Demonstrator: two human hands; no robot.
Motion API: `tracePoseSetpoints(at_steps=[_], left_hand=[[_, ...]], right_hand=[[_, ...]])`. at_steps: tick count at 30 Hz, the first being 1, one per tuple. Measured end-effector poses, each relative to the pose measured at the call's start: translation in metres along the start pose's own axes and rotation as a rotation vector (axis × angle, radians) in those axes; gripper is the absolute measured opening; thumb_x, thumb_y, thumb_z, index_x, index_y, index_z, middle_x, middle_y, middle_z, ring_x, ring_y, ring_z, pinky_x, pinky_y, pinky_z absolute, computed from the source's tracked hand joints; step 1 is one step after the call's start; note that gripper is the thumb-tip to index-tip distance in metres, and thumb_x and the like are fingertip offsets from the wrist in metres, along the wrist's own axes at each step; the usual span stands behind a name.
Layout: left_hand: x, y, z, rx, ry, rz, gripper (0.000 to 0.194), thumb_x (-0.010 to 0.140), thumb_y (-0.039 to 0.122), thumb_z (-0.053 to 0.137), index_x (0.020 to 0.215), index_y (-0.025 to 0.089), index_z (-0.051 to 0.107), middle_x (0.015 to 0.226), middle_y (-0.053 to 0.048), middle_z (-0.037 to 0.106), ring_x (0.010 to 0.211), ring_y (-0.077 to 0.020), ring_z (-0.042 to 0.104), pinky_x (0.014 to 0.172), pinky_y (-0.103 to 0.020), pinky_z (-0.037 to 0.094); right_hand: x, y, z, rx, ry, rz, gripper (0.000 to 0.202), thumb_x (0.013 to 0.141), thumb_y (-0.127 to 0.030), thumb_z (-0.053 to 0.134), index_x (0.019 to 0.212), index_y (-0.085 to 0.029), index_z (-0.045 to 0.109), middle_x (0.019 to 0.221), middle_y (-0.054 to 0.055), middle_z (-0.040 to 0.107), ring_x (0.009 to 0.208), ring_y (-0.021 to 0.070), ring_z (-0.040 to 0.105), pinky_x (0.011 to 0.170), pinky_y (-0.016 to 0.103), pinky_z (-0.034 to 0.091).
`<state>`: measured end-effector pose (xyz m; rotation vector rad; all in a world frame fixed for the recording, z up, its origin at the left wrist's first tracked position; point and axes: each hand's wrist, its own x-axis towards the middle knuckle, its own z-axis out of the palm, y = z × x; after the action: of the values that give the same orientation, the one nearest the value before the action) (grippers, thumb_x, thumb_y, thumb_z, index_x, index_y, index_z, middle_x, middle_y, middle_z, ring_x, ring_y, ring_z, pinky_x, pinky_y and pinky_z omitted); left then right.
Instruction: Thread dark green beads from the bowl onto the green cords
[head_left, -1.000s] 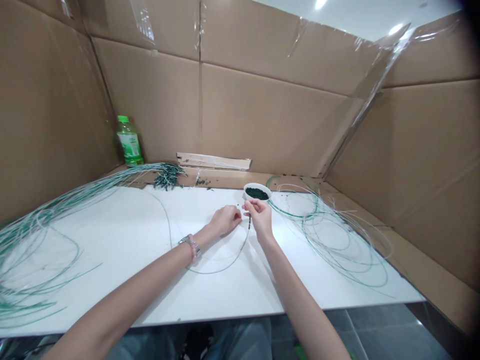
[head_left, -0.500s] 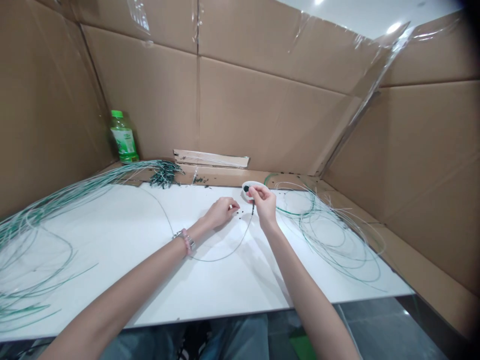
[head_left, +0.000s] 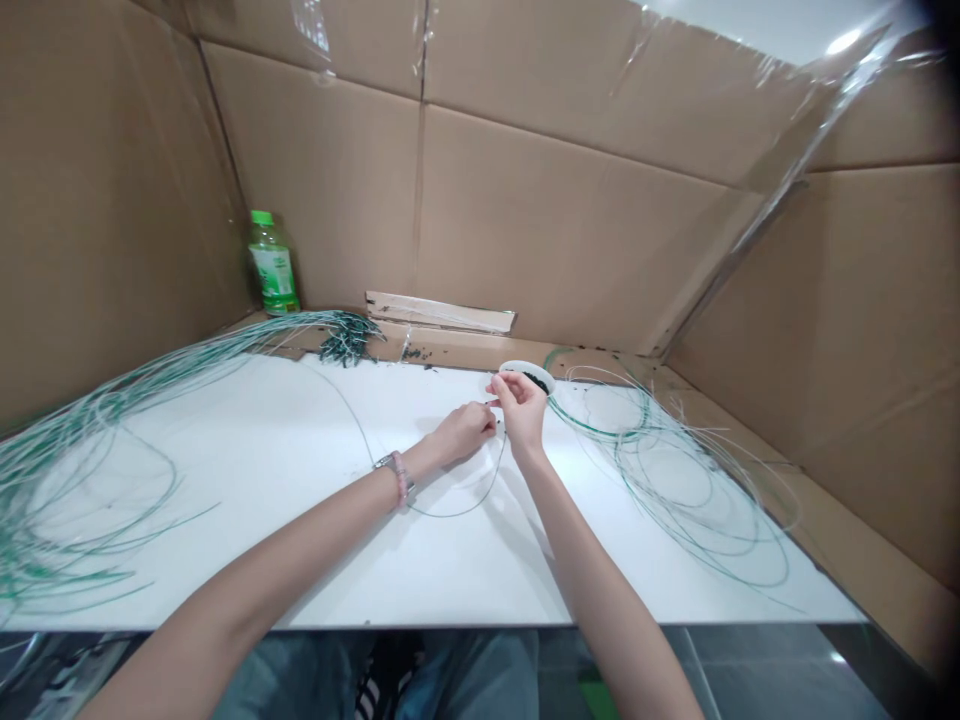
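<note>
My right hand (head_left: 525, 410) is closed in a pinch around a thin greenish wire (head_left: 480, 500), in front of the white bowl. From there the wire loops down over the table, passes by my left wrist and runs off to the back left. My left hand (head_left: 471, 428) is closed, its fingertips touching or almost touching those of my right hand. What its fingers hold is too small to make out. A few loose black beads (head_left: 499, 423) lie by the fingertips. The white bowl (head_left: 551, 377), partly hidden behind my right hand, contains many black beads.
A bundle of green and white wires (head_left: 187, 365) with dark beaded ends (head_left: 346, 340) lies on the left. Loose wire coils (head_left: 675, 490) spread on the right. A green bottle (head_left: 274, 270) stands at the back left. Cardboard walls (head_left: 540, 220) enclose the white table (head_left: 300, 560).
My left hand has moved right and my right hand has come to meet it at the fingertips, uncovering the bowl's beads. The view has shifted slightly left.
</note>
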<state>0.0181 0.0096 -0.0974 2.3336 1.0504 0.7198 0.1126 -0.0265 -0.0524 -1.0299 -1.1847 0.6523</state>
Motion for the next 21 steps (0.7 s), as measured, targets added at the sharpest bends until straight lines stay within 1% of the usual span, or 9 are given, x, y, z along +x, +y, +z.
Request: tracePoseSetpoints(at_steps=[3, 6, 7, 9, 11, 13, 16, 21], left_hand=[[-0.011, 0.003, -0.010, -0.114, 0.038, -0.036, 0.015, 0.074, 0.018, 0.056, 0.076, 0.013, 0.070, 0.080, -0.008, 0.070, 0.074, -0.0180, 0.062, 0.070, -0.026, 0.046], [-0.034, 0.004, -0.028, -0.251, 0.095, -0.093, 0.020, 0.077, 0.024, 0.054, 0.078, 0.011, 0.069, 0.074, -0.007, 0.069, 0.065, -0.0151, 0.061, 0.063, -0.024, 0.046], [-0.044, 0.003, -0.034, -0.350, 0.122, -0.126, 0.021, 0.077, 0.026, 0.055, 0.078, 0.010, 0.069, 0.072, -0.007, 0.068, 0.063, -0.0139, 0.059, 0.061, -0.024, 0.046], [-0.062, 0.004, -0.044, -0.696, 0.201, -0.214, 0.022, 0.073, 0.031, 0.062, 0.077, 0.011, 0.068, 0.068, -0.004, 0.066, 0.061, -0.0119, 0.058, 0.059, -0.023, 0.046], [-0.077, 0.005, -0.049, -1.027, 0.267, -0.283, 0.022, 0.065, 0.033, 0.071, 0.074, 0.013, 0.069, 0.067, -0.002, 0.065, 0.062, -0.0102, 0.057, 0.063, -0.022, 0.046], [-0.086, 0.008, -0.050, -1.228, 0.301, -0.323, 0.023, 0.058, 0.032, 0.078, 0.069, 0.014, 0.070, 0.065, -0.001, 0.064, 0.062, -0.0086, 0.056, 0.066, -0.021, 0.046], [-0.090, 0.010, -0.048, -1.361, 0.301, -0.329, 0.022, 0.057, 0.031, 0.080, 0.067, 0.014, 0.071, 0.066, -0.001, 0.065, 0.064, -0.0076, 0.056, 0.067, -0.019, 0.046], [-0.092, 0.009, -0.047, -1.384, 0.283, -0.301, 0.017, 0.065, 0.031, 0.076, 0.069, 0.015, 0.072, 0.073, -0.002, 0.069, 0.071, -0.0100, 0.061, 0.074, -0.021, 0.047]], right_hand=[[-0.008, 0.001, 0.000, -0.010, -0.027, -0.008, 0.020, 0.071, -0.036, 0.062, 0.073, -0.016, 0.059, 0.069, 0.003, 0.061, 0.069, 0.0163, 0.062, 0.056, 0.025, 0.051], [-0.019, -0.004, 0.003, -0.047, -0.068, -0.022, 0.018, 0.074, -0.034, 0.061, 0.073, -0.016, 0.060, 0.074, 0.005, 0.063, 0.077, 0.0176, 0.062, 0.059, 0.026, 0.052], [-0.023, -0.006, 0.004, -0.059, -0.089, -0.029, 0.017, 0.075, -0.033, 0.060, 0.074, -0.016, 0.060, 0.078, 0.006, 0.065, 0.081, 0.0184, 0.063, 0.061, 0.027, 0.053], [-0.032, -0.011, 0.008, -0.065, -0.144, -0.037, 0.014, 0.077, -0.030, 0.059, 0.075, -0.016, 0.060, 0.088, 0.009, 0.067, 0.090, 0.0195, 0.063, 0.064, 0.028, 0.054], [-0.040, -0.015, 0.013, -0.051, -0.197, -0.029, 0.010, 0.077, -0.027, 0.058, 0.075, -0.017, 0.059, 0.095, 0.010, 0.068, 0.096, 0.0199, 0.063, 0.068, 0.028, 0.055], [-0.047, -0.018, 0.016, -0.036, -0.248, -0.008, 0.008, 0.077, -0.025, 0.059, 0.074, -0.017, 0.057, 0.097, 0.010, 0.068, 0.097, 0.0202, 0.063, 0.069, 0.029, 0.056], [-0.053, -0.020, 0.019, -0.003, -0.305, 0.029, 0.008, 0.076, -0.022, 0.060, 0.072, -0.017, 0.056, 0.095, 0.010, 0.068, 0.092, 0.0204, 0.066, 0.067, 0.030, 0.057], [-0.057, -0.020, 0.019, 0.019, -0.330, 0.060, 0.009, 0.073, -0.019, 0.061, 0.069, -0.017, 0.054, 0.093, 0.010, 0.069, 0.089, 0.0213, 0.067, 0.063, 0.029, 0.057]])
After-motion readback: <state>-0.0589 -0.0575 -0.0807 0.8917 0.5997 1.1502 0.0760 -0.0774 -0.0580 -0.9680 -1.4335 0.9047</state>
